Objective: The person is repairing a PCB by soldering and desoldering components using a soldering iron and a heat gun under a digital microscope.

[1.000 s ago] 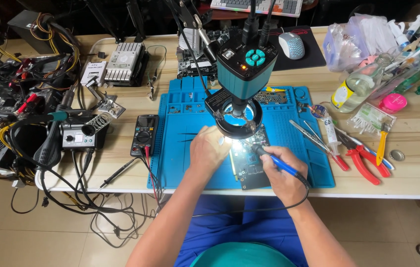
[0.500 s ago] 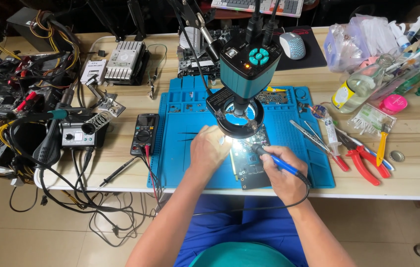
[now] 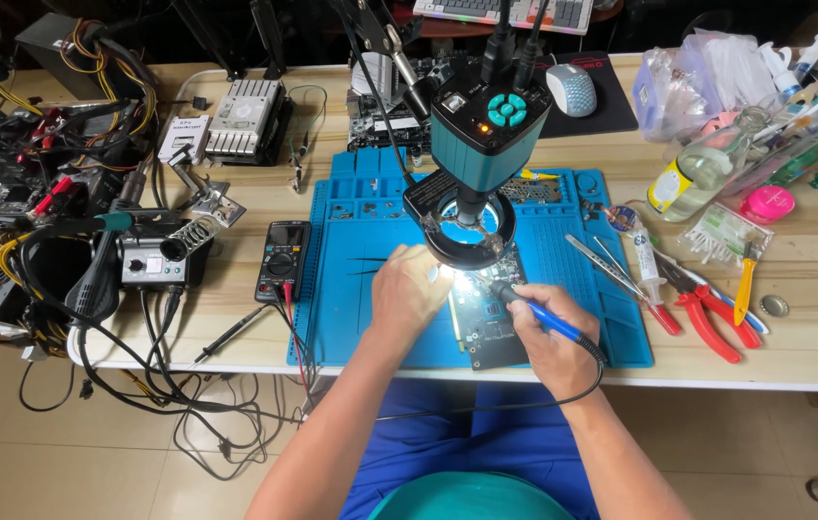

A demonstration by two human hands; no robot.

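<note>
While I work: my hands are near the front edge of the worktop point(image 3: 814, 371).
Right hand point(image 3: 549, 337): fingers wrapped around the blue soldering iron point(image 3: 544, 316), tip on the circuit board point(image 3: 488, 327); I'd keep it light and steady.
Left hand point(image 3: 411, 289): fingers curled, pressing the board's left edge so it won't slide.
Board: on the blue mat point(image 3: 361, 279), under the lit ring lamp point(image 3: 467, 226).
Farther back: teal microscope camera point(image 3: 488, 130).

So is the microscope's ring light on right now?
On: the ring light casts a bright white glow on the circuit board beneath it.
</note>
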